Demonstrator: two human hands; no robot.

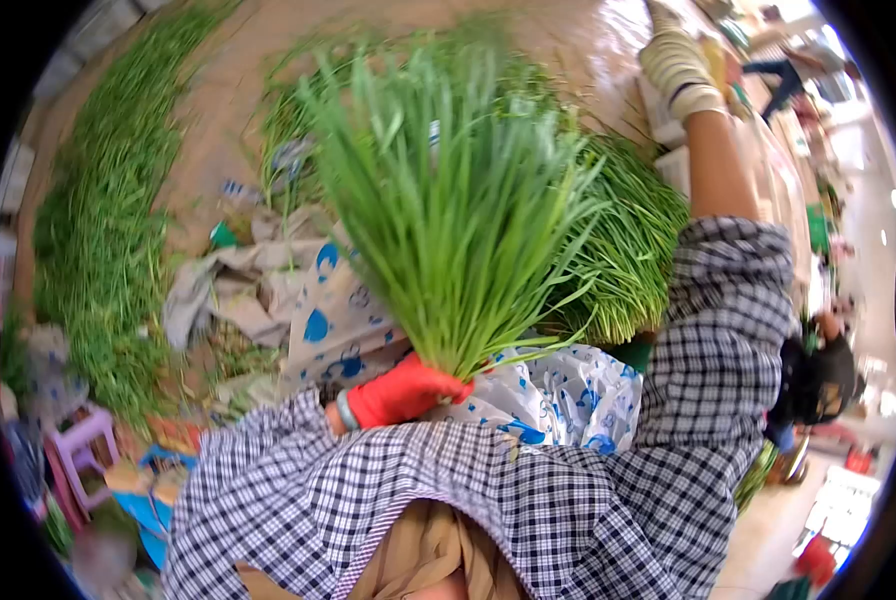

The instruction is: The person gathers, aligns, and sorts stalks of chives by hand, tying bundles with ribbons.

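Note:
My left hand [403, 392], in a red glove, is closed round the base of a large bunch of long green stalks [458, 220], low in front of my chest. The leaves fan out upward and away from me. My right hand [683, 62], in a pale striped glove, is stretched far out at the upper right, away from the bunch; its fingers are smeared and partly cut off at the top edge. Behind the bunch, to its right, lies a pile of similar green stalks [633, 240].
A long heap of loose greens [103, 240] runs along the left floor. Crumpled cloth [238, 290] and blue-patterned plastic [578, 390] lie close to me. A purple stool [83, 450] stands at lower left. Several people are at the right.

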